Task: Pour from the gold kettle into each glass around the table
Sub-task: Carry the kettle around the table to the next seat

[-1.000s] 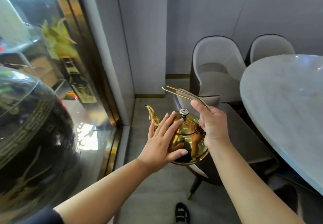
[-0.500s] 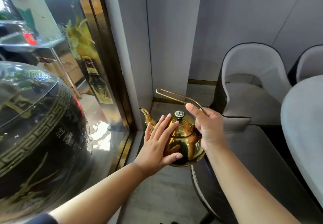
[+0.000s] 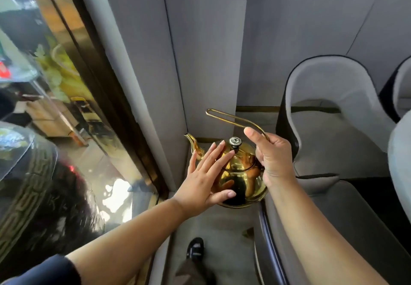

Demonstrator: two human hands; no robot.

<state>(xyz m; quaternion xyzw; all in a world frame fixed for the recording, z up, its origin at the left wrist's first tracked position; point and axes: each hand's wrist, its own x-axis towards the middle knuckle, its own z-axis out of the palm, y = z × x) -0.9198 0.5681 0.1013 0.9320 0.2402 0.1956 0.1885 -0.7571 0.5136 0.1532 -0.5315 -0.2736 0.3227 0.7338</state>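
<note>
The gold kettle (image 3: pixel 242 178) hangs in the air in front of me, spout pointing left, a small knob on its lid. My right hand (image 3: pixel 274 158) grips the thin gold handle loop at its right end. My left hand (image 3: pixel 206 178) lies flat against the kettle's left side, fingers spread, thumb under the belly. No glass is in view. Only a sliver of the pale table (image 3: pixel 400 164) shows at the right edge.
A grey upholstered chair (image 3: pixel 333 115) stands at the right, with a second chair (image 3: pixel 402 86) behind it and a dark seat (image 3: pixel 347 220) right beside me. A gold-framed glass panel (image 3: pixel 73 98) and a large black ornamented jar (image 3: pixel 37 191) fill the left. A grey wall column (image 3: pixel 200 51) rises ahead.
The view has swung left, away from the table, which has nearly left the frame. Both hands keep the same hold on the kettle.
</note>
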